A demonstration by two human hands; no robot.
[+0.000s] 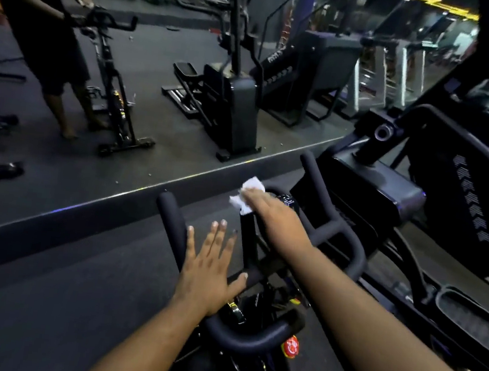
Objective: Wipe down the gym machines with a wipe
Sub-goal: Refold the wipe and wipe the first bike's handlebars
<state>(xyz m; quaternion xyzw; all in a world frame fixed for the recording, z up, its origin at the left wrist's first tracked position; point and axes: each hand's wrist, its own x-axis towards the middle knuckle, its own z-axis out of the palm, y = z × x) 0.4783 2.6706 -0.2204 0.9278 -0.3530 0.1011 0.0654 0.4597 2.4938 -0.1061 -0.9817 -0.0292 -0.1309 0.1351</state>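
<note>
A wall mirror fills the far side of the room, meeting the dark floor along a bright strip, and in it show the reflected machines and the person at the bike. On the floor, close in front of the mirror, stands the exercise bike, the machine being wiped at this moment; a larger black machine stands just beside it toward the right edge of the floor.

The bike's padded handlebar loops around the centre post, with one horn rising on the left and another on the right.

The right hand lies palm down at the front of the handlebar, near the small console, pressing the white wipe against the bar; its fingers look fairly flat over the wipe, whose crumpled edges stick out to the left. The left hand is spread wide, fingers straight, holding nothing, its thumb touching the crossbar and its palm apparently steadying the bike.

To do this step well, I judge the wipe should be wrapped around the curved bar rather than dabbed on top, so the underside gets cleaned too. Firm, overlapping strokes along each horn would cover the grip areas. The bracing hand should stay on parts not yet wiped, and the crumpled wipe would work better opened out.
</note>
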